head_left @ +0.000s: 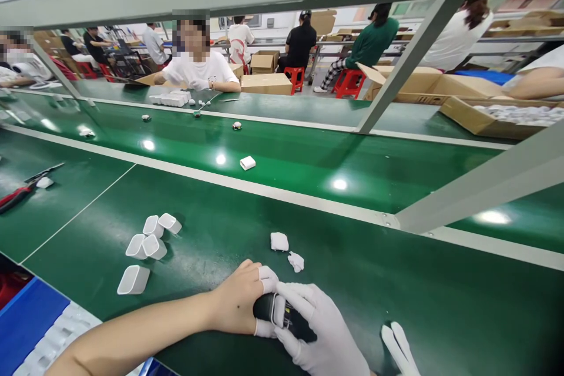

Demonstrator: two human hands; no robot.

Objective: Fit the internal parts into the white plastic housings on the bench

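My left hand (pixel 240 302), bare apart from white finger cots, is closed around a small black device (pixel 268 308) with a white part on it, low on the green table (pixel 396 305). My right hand (pixel 321 329), in a white glove, grips the same device from the right, fingers wrapped over it. Two crumpled white bits (pixel 286 249) lie just beyond my hands. To the left, several empty white plastic shells (pixel 152 238) are scattered, one (pixel 133 280) lying apart nearer me.
A green conveyor belt (pixel 308 164) carries a white part (pixel 247 163) and smaller pieces. Red-handled pliers (pixel 22 191) lie far left. A blue tray (pixel 30 323) sits at lower left. A person (pixel 198 67) sits opposite; cardboard boxes (pixel 480 114) at right. Grey frame struts (pixel 480 194) cross overhead.
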